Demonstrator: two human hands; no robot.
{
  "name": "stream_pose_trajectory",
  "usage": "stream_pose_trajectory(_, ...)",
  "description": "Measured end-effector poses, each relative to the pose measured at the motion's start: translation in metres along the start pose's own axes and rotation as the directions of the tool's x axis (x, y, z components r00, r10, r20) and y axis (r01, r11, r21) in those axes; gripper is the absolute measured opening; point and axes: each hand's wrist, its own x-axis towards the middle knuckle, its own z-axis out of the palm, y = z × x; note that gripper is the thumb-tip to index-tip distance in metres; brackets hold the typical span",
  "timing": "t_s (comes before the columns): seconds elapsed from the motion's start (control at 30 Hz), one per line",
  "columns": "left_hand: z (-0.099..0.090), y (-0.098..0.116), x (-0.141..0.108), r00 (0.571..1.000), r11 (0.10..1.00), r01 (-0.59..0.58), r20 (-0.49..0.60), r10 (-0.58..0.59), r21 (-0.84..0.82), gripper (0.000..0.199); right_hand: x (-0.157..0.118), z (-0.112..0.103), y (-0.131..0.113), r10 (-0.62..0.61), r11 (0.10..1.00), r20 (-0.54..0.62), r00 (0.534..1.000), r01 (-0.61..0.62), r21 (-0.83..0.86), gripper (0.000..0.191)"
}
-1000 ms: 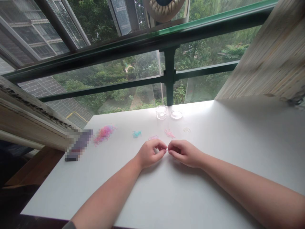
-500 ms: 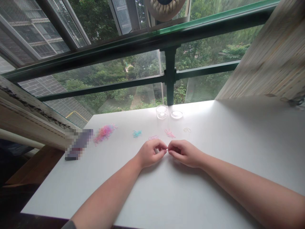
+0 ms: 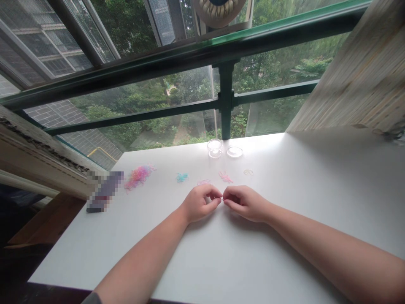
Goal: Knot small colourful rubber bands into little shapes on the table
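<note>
My left hand (image 3: 202,203) and my right hand (image 3: 246,203) meet fingertip to fingertip over the white table (image 3: 202,261). Each is closed in a pinch; whatever lies between the fingertips is too small to make out. Just behind my left hand is a small lilac pile (image 3: 204,182), partly hidden by it. A pink pile (image 3: 225,177) of thin bands and a few pale bands (image 3: 248,172) lie behind my right hand. Farther left are a turquoise pile (image 3: 182,177) and a larger mixed pink, purple and orange pile (image 3: 139,177).
A clear round container (image 3: 215,149) stands near the window edge, with a clear round lid (image 3: 234,152) beside it. A dark, pixelated object (image 3: 106,192) lies at the table's left edge. Green window bars (image 3: 225,101) run behind; a curtain (image 3: 351,76) hangs at the right.
</note>
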Motion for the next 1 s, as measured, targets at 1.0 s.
stream_pose_trajectory(1.0,0.0004,-0.0007,-0.0002,1.000,1.000,0.016,0.008,-0.016,0.000,0.010,0.0001,-0.0004,0.0002,0.001,1.000,-0.003,1.000,-0.001,-0.010,0.007)
